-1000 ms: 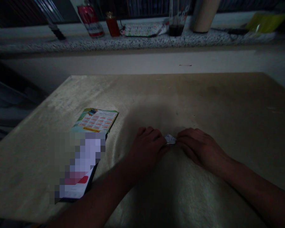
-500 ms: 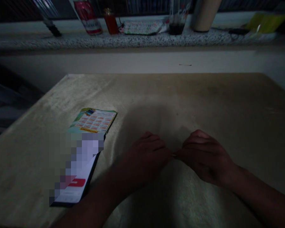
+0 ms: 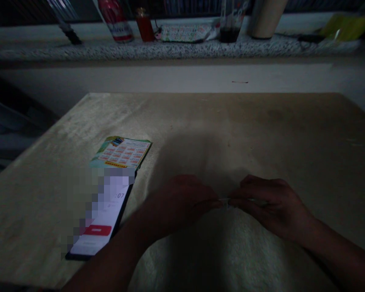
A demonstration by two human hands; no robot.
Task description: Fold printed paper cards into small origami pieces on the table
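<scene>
My left hand [image 3: 182, 202] and my right hand [image 3: 269, 205] rest close together on the beige table [image 3: 231, 121], near its front edge. Both are curled, and their fingertips meet on a small pale folded piece of paper [image 3: 224, 201]. Only a thin sliver of that paper shows between the fingers; the rest is hidden under my hands in dim light.
A phone [image 3: 101, 221] with a lit screen lies left of my left arm, overlapping a colourful printed leaflet [image 3: 123, 152]. On the speckled ledge [image 3: 170, 50] behind stand a red can [image 3: 115, 20], a small red jar [image 3: 144, 26], a dark glass [image 3: 229, 24] and a tan cylinder [image 3: 266, 18].
Both hands have slid toward me along the table. The small paper, plainly visible between them a second ago, is now mostly covered by my fingers.
</scene>
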